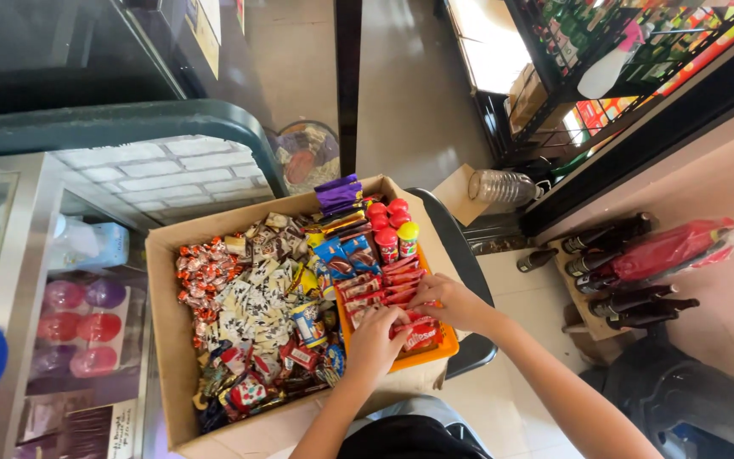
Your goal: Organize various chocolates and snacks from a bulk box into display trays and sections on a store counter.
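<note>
Here, left hand, right hand — red packets

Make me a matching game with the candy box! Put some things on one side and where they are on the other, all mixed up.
Things:
1. Purple packets
2. Red wrapped bars
3. Dark bottles
4. Orange and silver sweets

Places:
A. On the floor to the right of the box
B. At the left side of the cardboard box
C. At the far edge of the box
D. In the orange tray, by the left hand and right hand

Pairs: 1-C, 2-D, 3-A, 4-B
</note>
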